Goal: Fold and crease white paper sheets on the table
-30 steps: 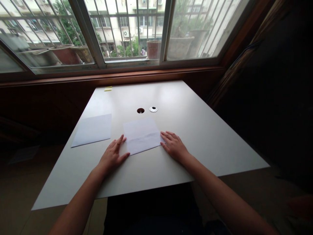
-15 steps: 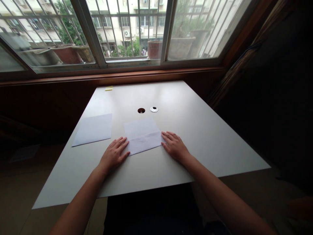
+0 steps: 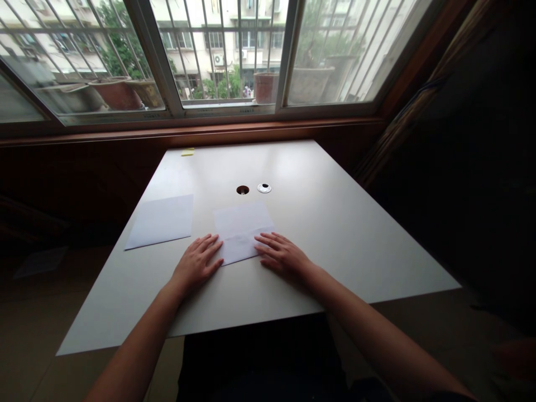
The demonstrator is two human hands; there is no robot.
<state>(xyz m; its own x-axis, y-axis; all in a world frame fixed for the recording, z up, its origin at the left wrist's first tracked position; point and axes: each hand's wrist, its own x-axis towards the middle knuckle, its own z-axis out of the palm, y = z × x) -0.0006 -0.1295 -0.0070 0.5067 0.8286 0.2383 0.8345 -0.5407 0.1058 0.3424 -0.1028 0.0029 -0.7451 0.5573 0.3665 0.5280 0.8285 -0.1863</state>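
A white sheet of paper (image 3: 240, 220) lies on the white table (image 3: 335, 234) in front of me, with a crease or fold running across it. My left hand (image 3: 196, 259) rests flat at its left edge, fingers stretched out and fingertips on the paper's margin. Over the lower right corner lies my right hand (image 3: 285, 255), palm down with its fingers extended across the paper, hiding that corner. Neither hand grips anything.
To the left lies a second white paper stack or sheet (image 3: 161, 220). Behind the creased sheet are a round hole (image 3: 243, 190) in the tabletop and a round cover (image 3: 264, 188). Yellow tape (image 3: 188, 152) marks the far left corner. A barred window (image 3: 221, 56) stands beyond.
My right hand has slid left from the paper's right edge onto its lower right part. My left hand's fingers have flattened at the left edge. The paper lies in about the same place.
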